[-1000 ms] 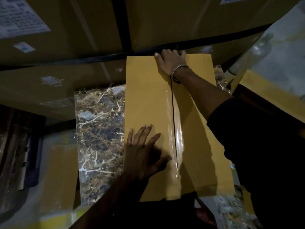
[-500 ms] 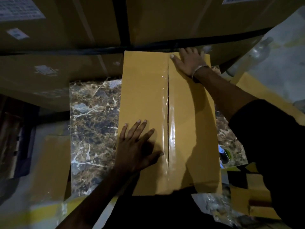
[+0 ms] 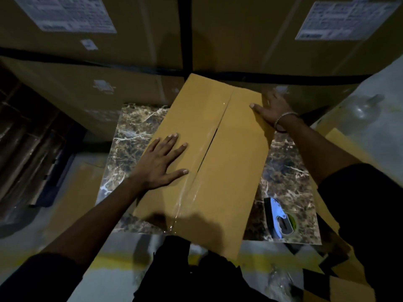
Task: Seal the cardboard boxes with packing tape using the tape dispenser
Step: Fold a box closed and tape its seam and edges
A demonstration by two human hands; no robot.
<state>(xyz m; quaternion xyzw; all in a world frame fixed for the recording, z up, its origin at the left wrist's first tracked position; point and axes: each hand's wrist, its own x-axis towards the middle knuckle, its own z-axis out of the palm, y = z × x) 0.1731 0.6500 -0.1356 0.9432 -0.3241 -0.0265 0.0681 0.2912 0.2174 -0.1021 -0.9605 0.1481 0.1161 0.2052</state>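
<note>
1. The cardboard box (image 3: 222, 171) lies turned at an angle on the marbled table (image 3: 135, 136), its near end jutting past the table's front edge.
2. A strip of clear tape (image 3: 192, 186) runs along the centre seam.
3. The left hand (image 3: 162, 163) rests flat on the left flap, fingers spread, grasping nothing.
4. The right hand (image 3: 272, 109) curls over the far right corner, gripping it.
5. The tape dispenser (image 3: 279, 217) lies on the table just right of the box.
</note>
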